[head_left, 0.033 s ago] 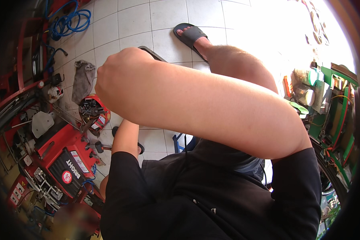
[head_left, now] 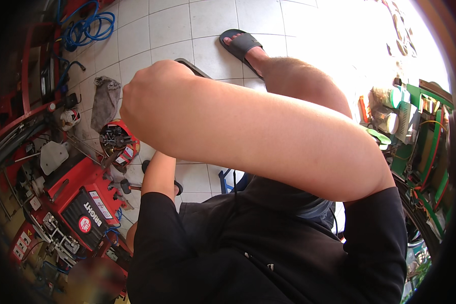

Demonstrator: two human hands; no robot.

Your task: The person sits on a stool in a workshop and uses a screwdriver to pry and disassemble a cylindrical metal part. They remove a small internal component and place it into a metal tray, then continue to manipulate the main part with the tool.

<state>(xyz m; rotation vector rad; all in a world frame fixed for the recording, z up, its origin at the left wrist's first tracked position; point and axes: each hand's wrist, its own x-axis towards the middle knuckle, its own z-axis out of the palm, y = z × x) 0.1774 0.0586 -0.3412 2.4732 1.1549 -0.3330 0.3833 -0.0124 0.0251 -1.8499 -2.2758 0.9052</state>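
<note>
My right forearm stretches across the picture from the right, in front of nearly everything at the middle. Its hand, my right hand (head_left: 154, 101), is closed with the back of it facing up; the curled fingers and anything inside them are hidden. Only the forearm (head_left: 159, 175) of my left arm shows, rising below the right wrist; the left hand itself is out of sight behind the right one. Past the right wrist, a dark rounded edge of some object (head_left: 192, 67) sticks out, too covered to name.
On the left are a red bucket of metal tools (head_left: 119, 142), a grey rag (head_left: 105, 101), a coiled blue hose (head_left: 88, 28), a red machine (head_left: 81, 202) and a dark-headed mallet (head_left: 125, 186). A sandalled foot (head_left: 240, 44) rests on white tiles. Green shelving (head_left: 423, 137) with jars stands right.
</note>
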